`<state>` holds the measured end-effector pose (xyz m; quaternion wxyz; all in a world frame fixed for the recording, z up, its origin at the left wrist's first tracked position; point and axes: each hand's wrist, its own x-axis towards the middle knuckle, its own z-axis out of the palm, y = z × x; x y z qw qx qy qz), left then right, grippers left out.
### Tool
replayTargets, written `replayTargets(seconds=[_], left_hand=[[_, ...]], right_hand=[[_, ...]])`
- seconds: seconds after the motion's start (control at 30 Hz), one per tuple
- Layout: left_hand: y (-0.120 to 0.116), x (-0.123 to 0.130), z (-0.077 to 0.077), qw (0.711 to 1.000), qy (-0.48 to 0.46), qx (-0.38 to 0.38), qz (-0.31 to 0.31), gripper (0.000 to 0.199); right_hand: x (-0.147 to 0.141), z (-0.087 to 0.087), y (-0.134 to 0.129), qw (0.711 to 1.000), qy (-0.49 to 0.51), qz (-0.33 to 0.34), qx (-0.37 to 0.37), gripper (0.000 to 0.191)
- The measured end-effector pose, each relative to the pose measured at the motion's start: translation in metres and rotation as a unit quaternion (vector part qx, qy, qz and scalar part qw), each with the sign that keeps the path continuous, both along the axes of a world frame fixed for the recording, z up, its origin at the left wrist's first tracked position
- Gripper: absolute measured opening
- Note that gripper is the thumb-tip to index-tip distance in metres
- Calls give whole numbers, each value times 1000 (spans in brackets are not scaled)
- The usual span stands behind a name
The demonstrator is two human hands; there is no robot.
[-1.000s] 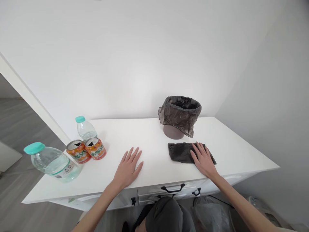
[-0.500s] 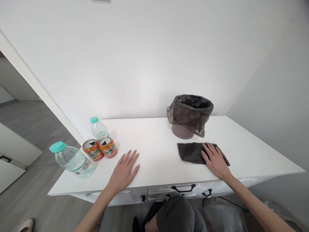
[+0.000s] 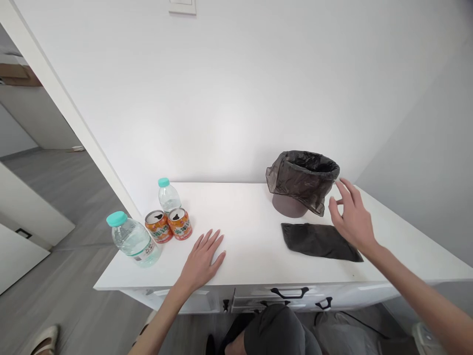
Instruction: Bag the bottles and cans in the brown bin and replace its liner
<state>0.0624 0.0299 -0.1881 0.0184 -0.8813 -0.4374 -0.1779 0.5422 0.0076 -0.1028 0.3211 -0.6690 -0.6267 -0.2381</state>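
Observation:
My left hand (image 3: 202,261) lies flat on the white tabletop (image 3: 244,231), fingers spread, holding nothing. Raised over the table, my right hand (image 3: 353,214) has its fingers curved and apart, close to the right side of a bin (image 3: 290,205) lined with a dark translucent bag (image 3: 295,180). Below that hand lies a folded black bag (image 3: 320,240). At the left stand two orange cans, one (image 3: 158,227) beside the other (image 3: 180,224), with a small bottle (image 3: 169,197) behind them and a larger teal-capped bottle (image 3: 135,241) in front.
Drawers with black handles (image 3: 290,293) are under the tabletop. A white wall (image 3: 221,98) rises behind it, with a switch plate (image 3: 182,7) at the top. My knee (image 3: 275,330) is below the front edge. A shoe (image 3: 46,340) shows on the floor at lower left.
My right hand has lifted off the folded black bag and moved up towards the lined bin's right side. My left hand stays flat on the table. The camera view has shifted.

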Motion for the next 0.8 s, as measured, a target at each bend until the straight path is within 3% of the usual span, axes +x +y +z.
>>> replayTargets(seconds=[0.07,0.17,0.3,0.43,0.6,0.8], left_hand=[[0,-1,-2,1000,-3,3,0,55],[0,-2,-5,1000,-15,9,-1,54],[0,-4,-9,1000,-27,14,-3,54],[0,-5,-12,999,-32,16,-5,54],[1,-6,-14,1000,-28,9,-6,53],[1,-7,-14,1000,-28,0,-7,52]], right_hand=[[-8,29,17,1000,-23,4,-15,65],[-24,60,42,994,-72,-27,-74,62],[-41,81,69,985,-78,-52,-145,51],[-52,91,81,986,-21,-50,-156,41],[-76,94,64,991,-26,59,-116,33],[-127,102,10,971,-63,212,-90,30]])
